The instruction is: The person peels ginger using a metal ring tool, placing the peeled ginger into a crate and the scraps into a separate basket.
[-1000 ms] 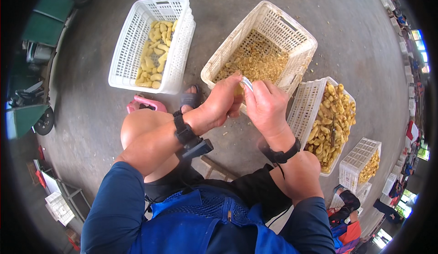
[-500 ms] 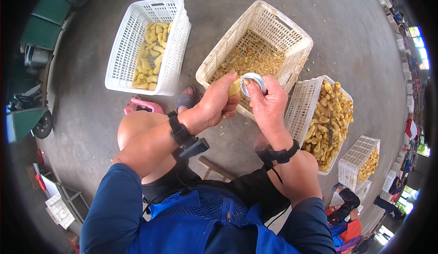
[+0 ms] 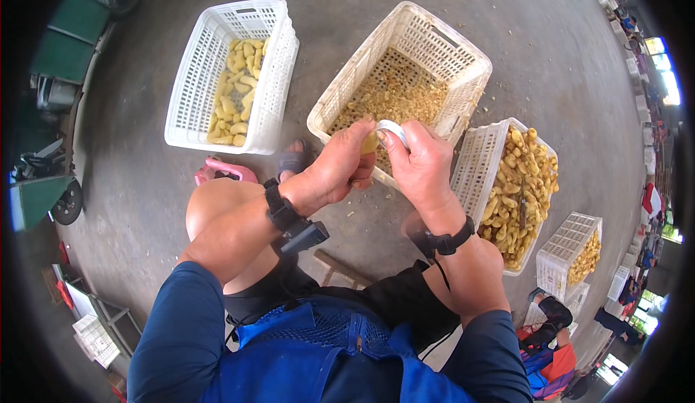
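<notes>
My left hand (image 3: 340,158) is closed around a knobby yellow root piece (image 3: 369,143) that looks like ginger. Its fingers cover most of the piece. In my right hand (image 3: 421,163), a round silvery metal ring (image 3: 392,132) is pinched between thumb and fingers, its edge against or very near the root. Both hands meet over the near side of a white crate (image 3: 434,47) with yellowish peel scraps (image 3: 405,93) on its floor. To the left, another white crate (image 3: 187,85) holds smooth pale-yellow pieces (image 3: 235,99). At the right, a tilted crate (image 3: 478,168) is heaped with browner, unpeeled-looking roots (image 3: 517,200).
A smaller crate of roots (image 3: 583,260) stands farther right, near another seated person (image 3: 554,338). My sandalled foot (image 3: 293,158) and a pink sandal (image 3: 230,171) are below the left crate. A green vehicle (image 3: 69,48) stands at far left.
The metal ring has tilted from nearly face-on to more edge-on, and my right hand has turned over it slightly. My left hand keeps its hold. The whole view has shifted slightly.
</notes>
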### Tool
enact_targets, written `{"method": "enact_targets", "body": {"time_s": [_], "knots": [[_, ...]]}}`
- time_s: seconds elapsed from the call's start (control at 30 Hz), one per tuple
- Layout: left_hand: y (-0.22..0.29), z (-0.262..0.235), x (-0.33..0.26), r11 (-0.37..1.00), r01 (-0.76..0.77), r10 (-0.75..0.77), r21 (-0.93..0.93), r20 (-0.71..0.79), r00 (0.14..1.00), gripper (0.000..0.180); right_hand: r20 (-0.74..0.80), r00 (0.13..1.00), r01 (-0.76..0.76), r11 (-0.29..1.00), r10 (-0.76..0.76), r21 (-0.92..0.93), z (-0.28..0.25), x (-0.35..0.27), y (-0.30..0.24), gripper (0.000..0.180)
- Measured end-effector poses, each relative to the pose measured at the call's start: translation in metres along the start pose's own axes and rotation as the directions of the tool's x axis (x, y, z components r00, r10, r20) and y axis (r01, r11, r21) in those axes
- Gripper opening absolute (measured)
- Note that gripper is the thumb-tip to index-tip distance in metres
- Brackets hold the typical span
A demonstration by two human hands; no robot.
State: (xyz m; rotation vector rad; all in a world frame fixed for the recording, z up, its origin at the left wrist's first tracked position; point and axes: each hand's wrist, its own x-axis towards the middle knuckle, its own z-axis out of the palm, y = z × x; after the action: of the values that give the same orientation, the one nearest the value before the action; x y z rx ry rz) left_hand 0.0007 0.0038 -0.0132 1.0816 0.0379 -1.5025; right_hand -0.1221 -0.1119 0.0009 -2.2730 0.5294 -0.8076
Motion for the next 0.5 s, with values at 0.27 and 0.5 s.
{"method": "enact_targets", "body": {"time_s": [0.27, 0.5], "knots": [[0.006, 0.005, -0.006, 0.998, 0.04, -0.038, 0.054, -0.037, 0.999, 0.041, 0.024, 0.999, 0.046, 0.998, -0.045, -0.035, -0.004, 0.001, -0.001, 0.021], [0.011, -0.005, -0.012, 0.976, 0.082, -0.061, 0.201, -0.109, 0.992, 0.043, -0.094, 0.992, 0.065, 0.97, -0.089, -0.234, -0.034, 0.016, 0.037, 0.012]]}}
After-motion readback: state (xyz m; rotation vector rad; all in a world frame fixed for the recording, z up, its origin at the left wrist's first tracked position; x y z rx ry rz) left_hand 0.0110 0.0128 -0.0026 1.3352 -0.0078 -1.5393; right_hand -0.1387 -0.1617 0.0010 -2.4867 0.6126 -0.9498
